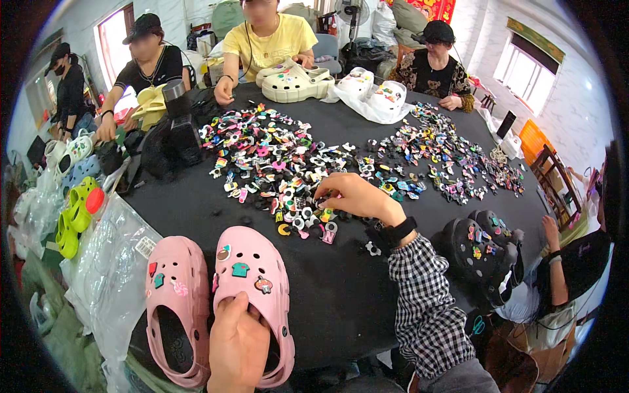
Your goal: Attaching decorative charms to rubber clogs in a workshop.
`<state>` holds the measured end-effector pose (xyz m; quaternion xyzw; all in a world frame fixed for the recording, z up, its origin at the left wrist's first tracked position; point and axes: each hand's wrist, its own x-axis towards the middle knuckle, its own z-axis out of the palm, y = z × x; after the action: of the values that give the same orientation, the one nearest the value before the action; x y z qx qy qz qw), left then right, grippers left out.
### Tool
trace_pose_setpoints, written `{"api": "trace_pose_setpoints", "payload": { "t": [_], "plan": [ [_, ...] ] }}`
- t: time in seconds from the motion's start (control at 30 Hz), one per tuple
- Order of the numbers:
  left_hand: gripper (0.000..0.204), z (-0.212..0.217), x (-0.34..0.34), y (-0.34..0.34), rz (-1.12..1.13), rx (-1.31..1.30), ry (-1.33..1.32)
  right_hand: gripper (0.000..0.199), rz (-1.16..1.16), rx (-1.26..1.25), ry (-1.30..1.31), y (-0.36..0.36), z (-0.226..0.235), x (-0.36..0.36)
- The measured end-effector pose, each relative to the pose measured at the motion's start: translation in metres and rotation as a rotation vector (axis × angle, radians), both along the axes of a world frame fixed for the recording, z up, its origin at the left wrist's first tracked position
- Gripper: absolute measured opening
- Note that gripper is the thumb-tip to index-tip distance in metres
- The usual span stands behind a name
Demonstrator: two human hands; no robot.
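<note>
My left hand grips a pink clog, thumb on top and fingers inside the opening. On its upper sit several charms, among them a teal shirt and a brown mushroom-like one. The matching pink clog lies beside it on the left, with a few charms on its toe. My right hand reaches over the near edge of a large pile of colourful shoe charms, its fingertips pinched together among them. Whatever they hold is too small to make out.
Black clogs with charms stand at right on the black table. A second charm pile spreads far right. Cream clogs and white clogs sit at the back. Plastic bags lie left. Several people surround the table.
</note>
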<state>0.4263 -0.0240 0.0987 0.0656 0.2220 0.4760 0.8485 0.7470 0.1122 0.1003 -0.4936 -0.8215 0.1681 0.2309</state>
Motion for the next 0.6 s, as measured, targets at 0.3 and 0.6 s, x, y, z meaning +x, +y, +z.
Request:
{"api": "trace_pose_setpoints", "payload": {
  "t": [0.3,0.6],
  "plan": [
    [0.029,0.016,-0.002,0.002,-0.092,0.122,-0.083,0.018,0.002,-0.054,0.007,-0.004,0.016,-0.009],
    [0.039,0.024,0.012,0.008,0.071,0.110,0.200,0.024,0.048,-0.091,-0.125,-0.005,0.010,-0.016]
  ]
}}
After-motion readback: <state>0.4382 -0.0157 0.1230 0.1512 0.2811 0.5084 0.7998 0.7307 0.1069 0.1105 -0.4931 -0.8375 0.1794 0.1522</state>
